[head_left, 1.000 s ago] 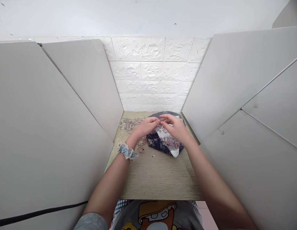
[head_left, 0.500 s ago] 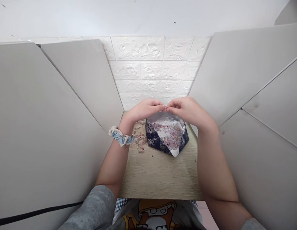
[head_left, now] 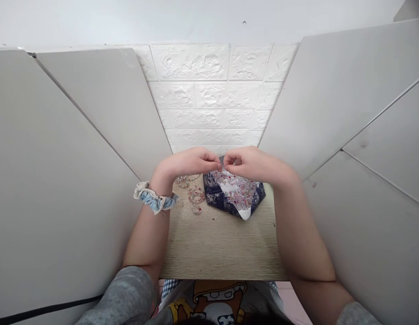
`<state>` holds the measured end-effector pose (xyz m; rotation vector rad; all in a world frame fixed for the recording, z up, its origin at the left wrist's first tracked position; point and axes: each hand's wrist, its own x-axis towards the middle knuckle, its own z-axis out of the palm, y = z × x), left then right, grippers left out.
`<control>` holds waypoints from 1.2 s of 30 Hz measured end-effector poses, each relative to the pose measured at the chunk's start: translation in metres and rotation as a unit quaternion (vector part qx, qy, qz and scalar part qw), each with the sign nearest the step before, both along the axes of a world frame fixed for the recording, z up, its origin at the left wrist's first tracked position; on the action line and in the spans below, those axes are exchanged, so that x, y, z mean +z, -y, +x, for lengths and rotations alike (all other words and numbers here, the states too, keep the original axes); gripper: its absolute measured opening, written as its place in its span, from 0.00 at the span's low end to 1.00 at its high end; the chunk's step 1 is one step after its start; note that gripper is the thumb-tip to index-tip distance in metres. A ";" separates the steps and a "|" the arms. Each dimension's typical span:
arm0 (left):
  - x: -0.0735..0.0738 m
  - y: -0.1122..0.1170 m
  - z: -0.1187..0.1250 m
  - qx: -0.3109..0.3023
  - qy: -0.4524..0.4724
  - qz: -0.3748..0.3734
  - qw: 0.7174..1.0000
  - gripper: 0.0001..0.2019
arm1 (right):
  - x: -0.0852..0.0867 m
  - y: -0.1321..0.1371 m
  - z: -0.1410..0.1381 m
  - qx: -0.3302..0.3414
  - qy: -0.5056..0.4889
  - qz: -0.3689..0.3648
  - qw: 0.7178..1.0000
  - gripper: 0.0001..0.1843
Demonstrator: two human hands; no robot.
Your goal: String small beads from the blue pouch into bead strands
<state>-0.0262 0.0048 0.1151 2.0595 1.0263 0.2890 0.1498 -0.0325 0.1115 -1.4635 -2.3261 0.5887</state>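
"Pouch (head_left: 214, 195) check: where does it sit, and what are your hands on?"

"It lies on the wood-grain board (head_left: 223, 246) right in front of you, open, with its navy patterned fabric outside, silvery lining inside, and a heap of small pink, white and red beads (head_left: 234, 190) filling it."

"Your left hand (head_left: 192, 163)?"

"Raised at the pouch's far edge, with the fingers (head_left: 209, 157) curled in and close together, not spread, their tips pinching the rim."

"And your right hand (head_left: 253, 164)?"

"It mirrors the left. Its fingers (head_left: 235, 155) are curved and bunched, with the tips pinched on that same rim, just beside your left fingertips. A small grey corner of lining stands up between the two hands; how much of it each pinch has is too small to tell."

"What else is near you?"

"Loose strands of beads (head_left: 196, 196) lie on the board just left of the pouch, and a single bead (head_left: 213, 218) sits below it. A denim-blue scrunchie with lace trim (head_left: 155, 200) circles your left wrist (head_left: 160, 185). Grey panels (head_left: 94, 113) stand at the sides, with a white brick-pattern wall (head_left: 202, 95) beyond."
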 end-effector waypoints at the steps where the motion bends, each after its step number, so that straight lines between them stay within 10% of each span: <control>1: 0.000 0.000 -0.001 0.002 -0.002 -0.005 1.000 0.08 | -0.001 -0.001 0.000 -0.001 0.001 -0.002 1.000 0.07; 19: -0.004 -0.007 0.001 -0.040 -0.086 0.064 0.993 0.12 | -0.009 -0.014 0.007 -0.027 0.034 -0.031 0.999 0.07; 36: -0.010 -0.008 0.007 -0.019 -0.069 0.073 0.995 0.12 | -0.095 -0.076 0.009 -0.154 0.251 -0.185 0.938 0.16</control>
